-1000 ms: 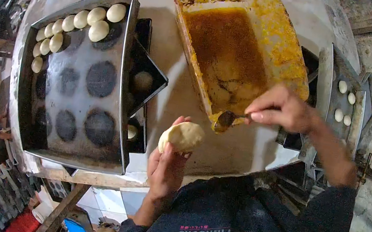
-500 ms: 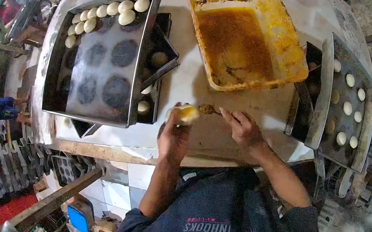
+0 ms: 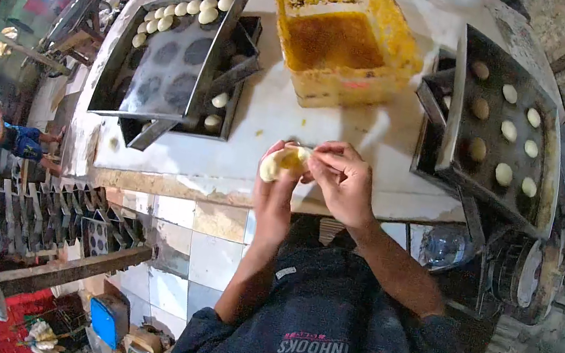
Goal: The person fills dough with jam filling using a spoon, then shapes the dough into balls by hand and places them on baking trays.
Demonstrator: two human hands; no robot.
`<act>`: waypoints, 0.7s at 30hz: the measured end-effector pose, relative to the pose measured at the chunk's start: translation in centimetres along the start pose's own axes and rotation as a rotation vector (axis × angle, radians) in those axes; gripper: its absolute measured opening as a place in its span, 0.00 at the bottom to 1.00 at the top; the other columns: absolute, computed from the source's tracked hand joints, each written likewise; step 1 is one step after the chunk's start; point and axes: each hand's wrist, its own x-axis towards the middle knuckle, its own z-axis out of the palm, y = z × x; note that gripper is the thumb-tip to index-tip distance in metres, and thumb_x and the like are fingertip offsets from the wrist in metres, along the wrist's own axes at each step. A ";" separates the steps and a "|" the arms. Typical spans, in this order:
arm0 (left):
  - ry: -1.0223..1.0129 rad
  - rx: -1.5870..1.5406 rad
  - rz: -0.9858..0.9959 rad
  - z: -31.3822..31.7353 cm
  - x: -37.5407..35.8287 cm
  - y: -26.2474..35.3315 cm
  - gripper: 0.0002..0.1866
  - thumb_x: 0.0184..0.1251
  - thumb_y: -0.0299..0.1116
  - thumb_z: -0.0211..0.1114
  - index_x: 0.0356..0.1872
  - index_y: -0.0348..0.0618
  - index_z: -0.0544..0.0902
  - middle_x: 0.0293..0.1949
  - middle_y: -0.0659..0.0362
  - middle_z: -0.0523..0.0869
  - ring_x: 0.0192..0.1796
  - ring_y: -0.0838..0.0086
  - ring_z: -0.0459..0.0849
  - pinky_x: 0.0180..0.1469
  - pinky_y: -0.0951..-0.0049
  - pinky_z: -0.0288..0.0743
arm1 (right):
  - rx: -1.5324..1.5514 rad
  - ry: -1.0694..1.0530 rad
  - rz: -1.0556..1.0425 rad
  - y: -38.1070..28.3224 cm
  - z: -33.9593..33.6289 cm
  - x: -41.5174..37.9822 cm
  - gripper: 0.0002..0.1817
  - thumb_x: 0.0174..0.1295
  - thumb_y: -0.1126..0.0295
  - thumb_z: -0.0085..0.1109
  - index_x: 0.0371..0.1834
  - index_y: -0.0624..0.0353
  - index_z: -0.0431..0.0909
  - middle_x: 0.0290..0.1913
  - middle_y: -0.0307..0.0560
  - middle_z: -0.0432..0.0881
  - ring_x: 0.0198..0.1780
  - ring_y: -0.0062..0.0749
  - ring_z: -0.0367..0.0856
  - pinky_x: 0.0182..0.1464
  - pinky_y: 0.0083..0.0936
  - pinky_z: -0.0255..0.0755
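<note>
A flattened piece of pale dough (image 3: 270,167) with yellow filling on it rests in my left hand (image 3: 274,201), whose fingers are wrapped round it. My right hand (image 3: 346,187) touches the dough's right edge, thumb and fingers pinched together on it. No tool shows in my right hand; its fingertips are partly hidden. Beyond my hands stands a yellow-stained tub (image 3: 334,92) with orange-brown filling (image 3: 335,39) inside.
At the left a metal tray (image 3: 151,115) holds several dough balls along its far side, on top of another tray. Stacked trays (image 3: 457,101) with dough balls stand at the right. Crumbs lie on the table (image 3: 224,167). A person (image 3: 23,140) is in the left background.
The small tool with filling has gone from view at my right hand, and that hand has moved left onto the dough. The view has shifted, with the tub and trays appearing farther off.
</note>
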 end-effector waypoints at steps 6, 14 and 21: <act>-0.119 0.692 0.324 2.2 -6.3 1.5 0.35 0.69 0.30 0.54 0.73 0.33 0.49 0.73 0.37 0.50 0.72 0.45 0.57 0.72 0.54 0.50 | -0.679 0.041 -0.452 -6.6 2.0 -5.2 0.13 0.58 0.70 0.64 0.40 0.69 0.78 0.42 0.51 0.76 0.42 0.43 0.80 0.43 0.32 0.77; -0.122 -0.001 0.430 -0.9 -8.9 6.1 0.24 0.68 0.47 0.62 0.56 0.38 0.76 0.62 0.45 0.70 0.64 0.61 0.71 0.63 0.61 0.66 | -0.494 -0.148 -0.281 -12.2 3.8 -6.9 0.09 0.58 0.71 0.66 0.38 0.64 0.82 0.35 0.47 0.81 0.31 0.27 0.80 0.33 0.22 0.76; 0.273 0.998 0.838 -8.3 -9.0 9.0 0.19 0.60 0.33 0.67 0.52 0.39 0.78 0.52 0.45 0.74 0.54 0.57 0.76 0.53 0.63 0.72 | -0.439 -0.328 -0.422 -10.1 13.0 -5.3 0.15 0.51 0.74 0.71 0.41 0.67 0.82 0.34 0.49 0.82 0.34 0.33 0.85 0.36 0.23 0.79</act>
